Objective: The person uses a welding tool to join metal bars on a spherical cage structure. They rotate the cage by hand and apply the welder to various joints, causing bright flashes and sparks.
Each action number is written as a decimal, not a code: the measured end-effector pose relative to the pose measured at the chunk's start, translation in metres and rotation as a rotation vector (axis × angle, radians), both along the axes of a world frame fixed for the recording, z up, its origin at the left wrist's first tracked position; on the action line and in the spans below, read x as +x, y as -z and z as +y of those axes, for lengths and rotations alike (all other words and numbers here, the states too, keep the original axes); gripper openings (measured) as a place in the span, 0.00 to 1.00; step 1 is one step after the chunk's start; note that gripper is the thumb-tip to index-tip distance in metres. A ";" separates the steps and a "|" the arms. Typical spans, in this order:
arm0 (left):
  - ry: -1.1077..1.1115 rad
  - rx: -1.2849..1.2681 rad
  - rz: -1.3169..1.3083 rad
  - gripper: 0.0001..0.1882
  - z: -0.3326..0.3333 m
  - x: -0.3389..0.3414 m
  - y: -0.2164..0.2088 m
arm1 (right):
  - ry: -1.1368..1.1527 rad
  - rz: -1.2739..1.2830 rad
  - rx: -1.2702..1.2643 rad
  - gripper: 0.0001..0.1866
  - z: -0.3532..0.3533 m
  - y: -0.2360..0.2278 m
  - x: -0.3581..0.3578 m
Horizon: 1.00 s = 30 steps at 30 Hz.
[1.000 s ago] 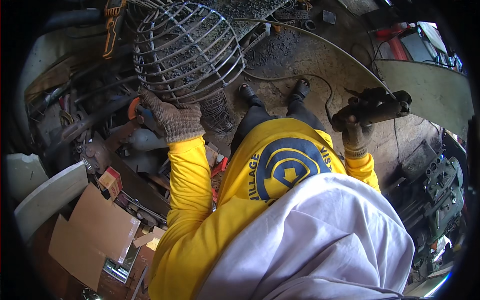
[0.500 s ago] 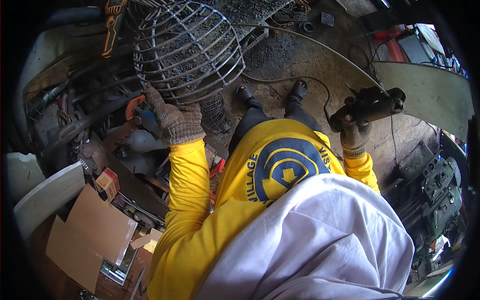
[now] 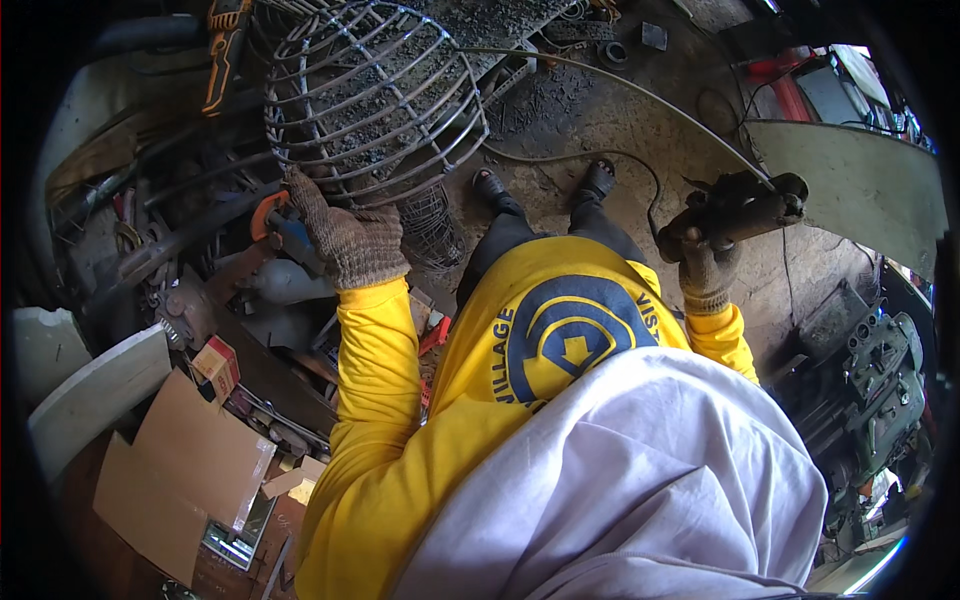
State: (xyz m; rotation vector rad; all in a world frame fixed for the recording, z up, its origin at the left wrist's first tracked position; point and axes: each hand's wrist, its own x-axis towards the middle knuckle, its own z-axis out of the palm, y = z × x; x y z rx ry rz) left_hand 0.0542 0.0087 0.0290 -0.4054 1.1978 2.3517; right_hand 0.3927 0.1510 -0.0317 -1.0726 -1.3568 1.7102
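A rounded cage of welded metal rods (image 3: 385,145) rests at the upper left, over a grit-covered surface. My left hand (image 3: 355,240), in a brown knitted glove, grips the near left edge of this cage. Out to the right, my right hand (image 3: 708,270), also gloved, is closed around a dark welding electrode holder (image 3: 735,207). A long, thin, slightly bowed rod (image 3: 650,95) runs from the holder to the cage's right side, where its tip appears to meet the bars. A cable (image 3: 600,155) loops across the floor towards the holder.
An orange-and-black power tool (image 3: 226,55) lies beyond the cage's left side. Metal scrap and a grey cylinder (image 3: 290,283) crowd the left, near an opened cardboard box (image 3: 185,460). A greenish machine (image 3: 885,380) stands at right, below a large pale sheet (image 3: 850,180).
The cage and the rod's tip have shifted very slightly to the left. Both hands keep their grip and are almost still.
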 end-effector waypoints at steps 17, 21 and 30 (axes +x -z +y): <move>0.164 0.245 0.020 0.21 -0.014 -0.008 0.014 | -0.018 0.094 -0.071 0.16 0.005 -0.016 -0.008; 0.218 0.327 0.037 0.22 -0.019 -0.015 0.028 | -0.042 0.212 0.104 0.16 0.014 -0.017 -0.007; 0.002 -0.016 0.032 0.22 -0.001 0.001 0.008 | -0.011 0.153 0.012 0.20 0.009 -0.015 -0.001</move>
